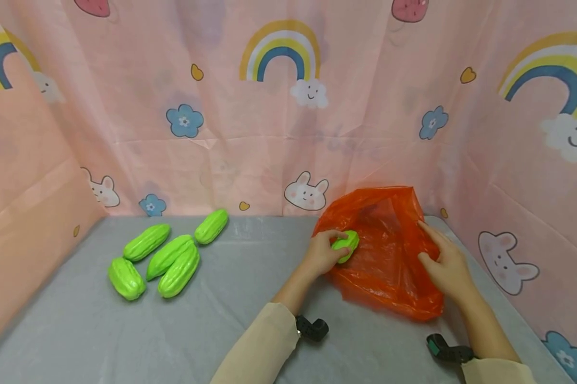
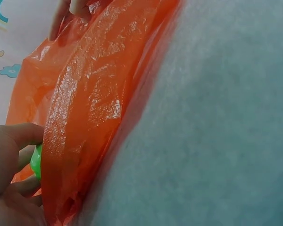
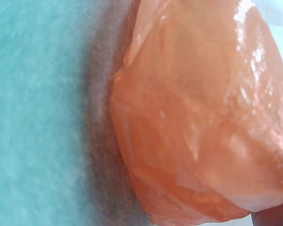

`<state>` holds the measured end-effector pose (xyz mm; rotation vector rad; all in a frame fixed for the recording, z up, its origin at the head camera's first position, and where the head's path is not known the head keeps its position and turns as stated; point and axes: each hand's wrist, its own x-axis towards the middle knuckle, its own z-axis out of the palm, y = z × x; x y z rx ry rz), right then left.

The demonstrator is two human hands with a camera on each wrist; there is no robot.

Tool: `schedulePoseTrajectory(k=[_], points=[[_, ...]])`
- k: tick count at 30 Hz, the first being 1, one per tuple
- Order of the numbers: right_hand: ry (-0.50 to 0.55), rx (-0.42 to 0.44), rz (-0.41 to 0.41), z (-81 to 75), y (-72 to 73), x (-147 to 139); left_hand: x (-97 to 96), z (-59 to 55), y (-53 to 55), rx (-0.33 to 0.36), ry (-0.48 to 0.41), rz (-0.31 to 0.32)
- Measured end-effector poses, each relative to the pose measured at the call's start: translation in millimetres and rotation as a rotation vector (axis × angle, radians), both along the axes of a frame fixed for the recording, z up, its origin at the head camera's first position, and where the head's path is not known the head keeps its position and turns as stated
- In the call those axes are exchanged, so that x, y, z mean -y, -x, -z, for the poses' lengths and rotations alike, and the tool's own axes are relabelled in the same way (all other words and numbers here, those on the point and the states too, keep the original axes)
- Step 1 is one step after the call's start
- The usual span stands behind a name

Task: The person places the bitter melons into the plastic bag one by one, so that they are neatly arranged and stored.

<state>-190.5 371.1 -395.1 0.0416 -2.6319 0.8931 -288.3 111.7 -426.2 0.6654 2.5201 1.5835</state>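
Note:
In the head view my left hand (image 1: 323,253) holds a bright green ridged bitter melon (image 1: 347,246) at the mouth of an orange plastic bag (image 1: 379,250). From the left wrist, the fingers and thumb bend round the bitter melon (image 2: 36,161), partly hidden behind the bag's film (image 2: 89,99). My right hand (image 1: 447,266) grips the bag's right side, thumb and forefinger apart along its edge. The right wrist view is mostly filled by the bag's outer side (image 3: 193,132), so the right fingers are largely hidden there. The bag's mouth gapes toward the head camera.
Several more green bitter melons (image 1: 146,242) lie grouped at the left on the grey tabletop (image 1: 250,277). Pink printed cloth (image 1: 250,160) stands as walls at the back and both sides, with the bag near the back right corner.

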Motion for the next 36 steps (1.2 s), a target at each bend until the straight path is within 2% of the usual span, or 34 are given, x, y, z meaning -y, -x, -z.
schedulePoseTrajectory(k=[11, 17, 21, 29, 36], points=[[0.008, 0.007, -0.007, 0.3, 2.0, 2, 2.8, 3.8, 2.3, 0.003, -0.005, 0.007], [0.008, -0.011, -0.023, 2.4, 1.7, 1, 1.6, 2.6, -0.5, 0.004, 0.036, -0.01], [0.004, -0.021, -0.029, 3.0, 1.6, 1, 1.5, 0.5, -2.3, -0.021, 0.064, -0.021], [0.008, -0.016, -0.019, 1.9, -1.4, 0, -0.5, -8.5, -3.0, -0.115, 0.038, -0.038], [-0.005, -0.012, -0.012, 1.1, -1.6, 0, 2.7, -20.8, -3.0, -0.118, -0.015, -0.05]])
